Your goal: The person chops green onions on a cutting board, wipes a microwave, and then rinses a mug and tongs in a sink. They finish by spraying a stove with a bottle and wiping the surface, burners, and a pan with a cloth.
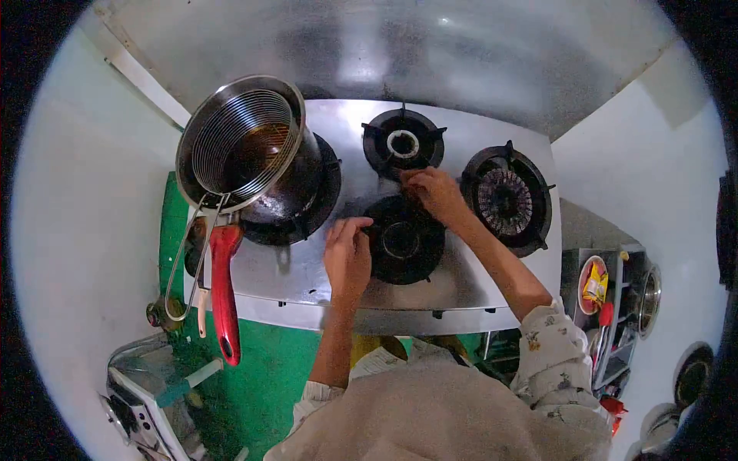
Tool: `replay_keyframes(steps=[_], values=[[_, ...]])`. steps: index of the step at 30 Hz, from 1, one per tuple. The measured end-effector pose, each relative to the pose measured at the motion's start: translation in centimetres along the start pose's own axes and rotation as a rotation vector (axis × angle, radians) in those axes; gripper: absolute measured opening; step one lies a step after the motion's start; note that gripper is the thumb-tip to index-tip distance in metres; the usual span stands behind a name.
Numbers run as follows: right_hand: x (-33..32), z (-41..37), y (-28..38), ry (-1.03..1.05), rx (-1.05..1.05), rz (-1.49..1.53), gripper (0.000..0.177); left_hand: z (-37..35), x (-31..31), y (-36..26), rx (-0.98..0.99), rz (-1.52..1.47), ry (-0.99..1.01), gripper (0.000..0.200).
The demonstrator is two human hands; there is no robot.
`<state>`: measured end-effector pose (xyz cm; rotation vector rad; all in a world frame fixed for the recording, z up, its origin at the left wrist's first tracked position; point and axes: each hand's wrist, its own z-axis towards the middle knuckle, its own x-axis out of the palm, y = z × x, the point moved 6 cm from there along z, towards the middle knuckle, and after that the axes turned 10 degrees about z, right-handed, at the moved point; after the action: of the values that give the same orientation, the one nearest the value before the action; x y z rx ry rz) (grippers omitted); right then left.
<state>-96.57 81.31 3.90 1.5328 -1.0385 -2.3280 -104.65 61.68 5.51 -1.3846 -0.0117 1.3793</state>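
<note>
A steel gas stove (461, 280) carries several black burners. My left hand (347, 257) rests on the left edge of the near middle burner grate (401, 242), fingers curled on its rim. My right hand (436, 194) grips the far right edge of the same grate, just below the small back burner (403, 143). Both hands seem to hold the grate where it sits on the stove top.
A dark pot (296, 188) with a wire strainer basket (240, 142) and a red handle (224, 296) stands on the left burner. A large burner (506, 201) lies at the right. A shelf with bowls (615, 300) stands right; green floor (261, 376) lies below.
</note>
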Motion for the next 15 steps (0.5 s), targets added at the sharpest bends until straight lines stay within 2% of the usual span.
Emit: replay_keyframes(steps=[1, 2, 4, 5, 7, 11, 13, 14, 15], values=[[0.3, -0.1, 0.5, -0.009, -0.164, -0.015, 0.027, -0.2, -0.2, 0.0, 0.000, -0.013, -0.006, 0.020], [0.3, 0.0, -0.2, -0.010, -0.159, -0.015, 0.027, -0.4, -0.3, 0.0, -0.001, -0.027, -0.011, 0.020], [0.7, 0.0, -0.4, 0.135, -0.288, 0.186, 0.038, -0.6, 0.0, 0.0, -0.011, 0.002, 0.012, 0.020], [0.8, 0.2, -0.8, 0.132, -0.280, 0.184, 0.038, -0.7, 0.2, -0.1, -0.020, 0.031, 0.027, 0.020], [1.9, 0.4, -1.4, 0.226, -0.242, -0.094, 0.046, -0.7, 0.8, -0.7, -0.010, -0.029, 0.037, 0.020], [0.9, -1.3, 0.1, 0.196, -0.192, -0.160, 0.047, -0.9, 0.7, -1.8, 0.006, -0.085, 0.016, 0.021], [0.3, -2.2, -1.1, 0.127, 0.024, -0.189, 0.045, -1.1, 0.2, -1.6, 0.021, -0.075, 0.003, 0.021], [0.2, -2.5, -1.3, 0.124, 0.026, -0.188, 0.045, -1.3, -0.1, -1.6, 0.035, -0.068, -0.012, 0.021], [-0.1, -2.7, -2.2, 0.126, 0.117, -0.121, 0.042, -1.4, -0.4, -1.7, 0.037, -0.068, -0.011, 0.021]])
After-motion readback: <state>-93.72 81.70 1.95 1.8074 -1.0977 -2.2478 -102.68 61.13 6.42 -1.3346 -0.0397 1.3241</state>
